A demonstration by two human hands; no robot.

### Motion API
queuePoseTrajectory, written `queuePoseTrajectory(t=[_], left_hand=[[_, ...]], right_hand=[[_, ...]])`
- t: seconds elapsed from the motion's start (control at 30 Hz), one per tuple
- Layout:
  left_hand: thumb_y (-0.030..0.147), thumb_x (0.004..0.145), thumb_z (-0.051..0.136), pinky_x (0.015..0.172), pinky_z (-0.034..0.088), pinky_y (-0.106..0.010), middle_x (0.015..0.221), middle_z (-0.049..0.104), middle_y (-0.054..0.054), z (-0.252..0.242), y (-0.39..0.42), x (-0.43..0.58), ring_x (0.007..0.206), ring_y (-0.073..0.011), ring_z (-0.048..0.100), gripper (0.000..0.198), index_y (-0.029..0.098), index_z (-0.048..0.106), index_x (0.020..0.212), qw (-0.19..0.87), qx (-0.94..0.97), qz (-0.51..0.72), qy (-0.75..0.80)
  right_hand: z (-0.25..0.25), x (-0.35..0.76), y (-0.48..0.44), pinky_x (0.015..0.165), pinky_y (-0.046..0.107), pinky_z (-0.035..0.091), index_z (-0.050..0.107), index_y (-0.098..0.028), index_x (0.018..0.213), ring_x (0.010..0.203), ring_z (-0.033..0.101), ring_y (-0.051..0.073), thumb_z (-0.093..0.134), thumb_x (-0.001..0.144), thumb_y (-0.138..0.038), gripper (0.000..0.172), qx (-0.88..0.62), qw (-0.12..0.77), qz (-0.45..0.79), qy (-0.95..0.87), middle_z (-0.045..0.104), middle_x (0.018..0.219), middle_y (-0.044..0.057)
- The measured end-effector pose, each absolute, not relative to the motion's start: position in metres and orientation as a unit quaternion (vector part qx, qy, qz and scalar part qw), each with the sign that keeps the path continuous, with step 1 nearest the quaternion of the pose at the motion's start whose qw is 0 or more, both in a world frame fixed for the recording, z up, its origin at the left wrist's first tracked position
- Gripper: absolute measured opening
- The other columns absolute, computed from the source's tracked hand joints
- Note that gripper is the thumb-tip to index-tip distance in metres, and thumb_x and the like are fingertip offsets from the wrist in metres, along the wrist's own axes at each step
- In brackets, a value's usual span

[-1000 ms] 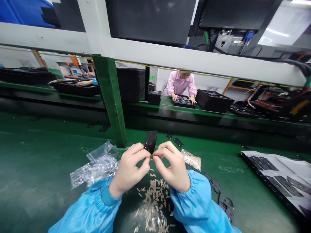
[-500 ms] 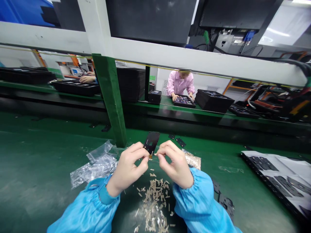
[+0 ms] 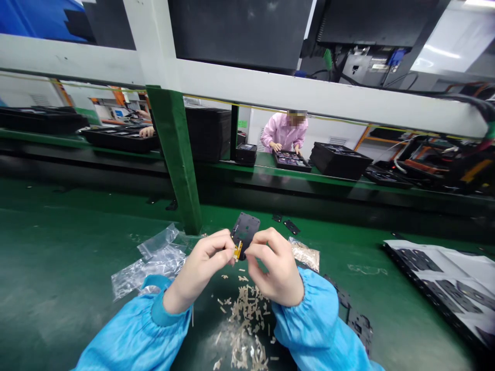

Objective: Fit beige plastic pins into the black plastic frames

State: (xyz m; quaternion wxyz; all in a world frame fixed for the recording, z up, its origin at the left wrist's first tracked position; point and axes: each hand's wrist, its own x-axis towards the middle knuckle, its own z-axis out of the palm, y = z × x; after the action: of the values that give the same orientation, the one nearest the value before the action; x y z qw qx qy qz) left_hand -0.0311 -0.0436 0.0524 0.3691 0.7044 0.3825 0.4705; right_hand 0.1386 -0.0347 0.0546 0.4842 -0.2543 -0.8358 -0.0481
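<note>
A thin black plate (image 3: 247, 226) with small holes is held up in front of me, tilted. My left hand (image 3: 203, 265) is closed on its lower left edge, thumb against fingers. By those fingertips a yellow-orange strip (image 3: 237, 250) shows on the plate's lower part. My right hand (image 3: 276, 268) is pinched at the plate's lower right side; what its fingertips hold, if anything, is too small to make out. Below both hands, many small beige strips (image 3: 247, 304) lie scattered in a heap on the green table (image 3: 77, 247).
Clear plastic bags (image 3: 154, 263) lie left of my hands, and a bag of beige pieces (image 3: 305, 253) sits to the right. Black plates (image 3: 359, 324) lie beside my right sleeve. A tray (image 3: 444, 288) holds more plates. Beyond a green post (image 3: 174, 159), a person (image 3: 286, 131) handles a tray.
The plate has turned its face more toward me and come slightly right and lower. More of the yellow-orange strip shows. My right fingertips have moved in over the plate's side.
</note>
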Motion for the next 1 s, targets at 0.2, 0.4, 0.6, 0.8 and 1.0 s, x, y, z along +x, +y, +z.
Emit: queuePoseTrajectory(t=[0.2,0.4,0.6,0.8,1.0], left_hand=[[0.022,0.078,0.046,0.061,0.034,-0.024,0.064,0.046,0.002,0.0538,-0.0462,-0.0277,0.064,-0.0122,0.044,0.023,0.018,0.047,0.056,0.421,0.693,0.459,0.364],[0.020,0.077,0.046,0.063,0.035,-0.025,0.063,0.048,0.002,0.0543,-0.0476,-0.0273,0.066,-0.0135,0.045,0.022,0.018,0.049,0.055,0.431,0.680,0.466,0.367],[0.021,0.076,0.046,0.063,0.036,-0.025,0.062,0.048,0.001,0.0538,-0.0460,-0.0269,0.066,-0.0141,0.046,0.022,0.018,0.049,0.054,0.436,0.675,0.468,0.368],[0.020,0.076,0.046,0.065,0.037,-0.026,0.060,0.049,0.001,0.0538,-0.0463,-0.0257,0.067,-0.0145,0.047,0.023,0.019,0.050,0.054,0.431,0.677,0.465,0.374],[0.022,0.078,0.045,0.061,0.037,-0.026,0.061,0.048,0.001,0.0531,-0.0461,-0.0256,0.063,-0.0136,0.047,0.024,0.018,0.051,0.055,0.395,0.676,0.481,0.394]], right_hand=[[0.0587,0.1365,-0.0376,0.058,0.029,0.037,0.055,-0.019,0.076,0.067,0.046,0.014,0.051,0.078,-0.006,0.014,-0.224,0.511,-0.111,-0.823,0.053,0.074,0.003],[0.0581,0.1393,-0.0347,0.058,0.030,0.037,0.054,-0.019,0.078,0.067,0.045,0.014,0.048,0.078,-0.006,0.015,-0.214,0.515,-0.102,-0.824,0.052,0.074,0.003],[0.0587,0.1393,-0.0342,0.060,0.031,0.037,0.055,-0.019,0.081,0.069,0.045,0.015,0.050,0.077,-0.005,0.016,-0.212,0.509,-0.099,-0.828,0.052,0.077,0.004],[0.0581,0.1389,-0.0343,0.060,0.031,0.037,0.055,-0.020,0.079,0.068,0.045,0.015,0.049,0.078,-0.006,0.015,-0.210,0.511,-0.101,-0.827,0.052,0.075,0.004],[0.0549,0.1415,-0.0340,0.061,0.032,0.038,0.053,-0.020,0.079,0.069,0.045,0.015,0.049,0.074,-0.002,0.019,-0.227,0.521,-0.061,-0.821,0.051,0.077,0.003]])
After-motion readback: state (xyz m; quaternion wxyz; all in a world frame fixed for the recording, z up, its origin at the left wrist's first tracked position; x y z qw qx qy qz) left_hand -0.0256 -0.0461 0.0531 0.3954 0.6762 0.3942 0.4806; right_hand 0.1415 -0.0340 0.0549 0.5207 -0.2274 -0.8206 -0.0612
